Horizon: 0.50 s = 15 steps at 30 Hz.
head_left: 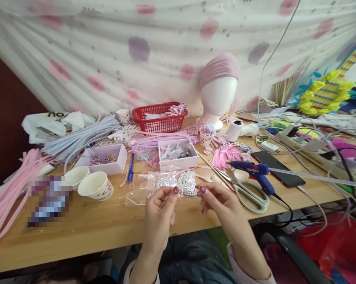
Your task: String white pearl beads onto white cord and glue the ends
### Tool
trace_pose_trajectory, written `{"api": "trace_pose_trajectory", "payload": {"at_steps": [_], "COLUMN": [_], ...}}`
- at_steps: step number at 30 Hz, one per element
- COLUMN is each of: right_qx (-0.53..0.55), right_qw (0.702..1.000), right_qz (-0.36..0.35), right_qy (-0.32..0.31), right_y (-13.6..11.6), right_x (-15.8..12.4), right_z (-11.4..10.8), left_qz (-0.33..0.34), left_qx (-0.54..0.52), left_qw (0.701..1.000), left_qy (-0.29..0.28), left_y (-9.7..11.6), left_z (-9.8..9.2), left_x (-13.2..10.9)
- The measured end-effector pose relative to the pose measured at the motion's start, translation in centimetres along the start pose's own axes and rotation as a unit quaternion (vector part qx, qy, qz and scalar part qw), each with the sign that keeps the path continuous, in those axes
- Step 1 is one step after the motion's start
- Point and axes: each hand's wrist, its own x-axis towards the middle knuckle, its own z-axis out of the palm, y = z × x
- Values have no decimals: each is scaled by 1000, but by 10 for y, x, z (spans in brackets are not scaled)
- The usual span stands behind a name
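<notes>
My left hand [160, 213] and my right hand [220, 203] are raised over the front edge of the wooden table [92, 225], fingertips pinched and facing each other. Each seems to pinch something tiny between thumb and forefinger; I cannot make out what. Just behind them lie clear bags of white pearl beads [186, 182]. Green-handled scissors [250, 195] and a blue glue gun [257, 173] lie to the right of my right hand.
Two paper cups [95, 185] stand at left beside a white box of coloured beads [103, 159]. A second box [178, 154], red basket [160, 117], mannequin head [219, 90], phone [280, 169], pink and lilac pipe cleaners, a power strip [310, 146] and cables crowd the table.
</notes>
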Motion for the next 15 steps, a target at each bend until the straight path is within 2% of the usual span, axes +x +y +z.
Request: {"api": "trace_pose_trajectory", "payload": {"at_steps": [3,7,11,15], "right_qx": [62,125,136,137], "right_qw": [997,991,989,988], "right_qz": [50,45,35,41], "right_qy": [-6,30,44,55], "right_y": [8,9,9,11], "right_x": [-10,-13,-12,-12], "right_z": [15,29,34,34], "left_qz": [-1,23,67,69], "left_qx": [-4,24,53,71], "left_qw": [1000,999,996,995], "left_qy": [6,10,2,-2], "left_y": [-2,-11,-17,-15], "left_z": [4,8,8,10], "left_x": [-4,-7,-8,-10]}}
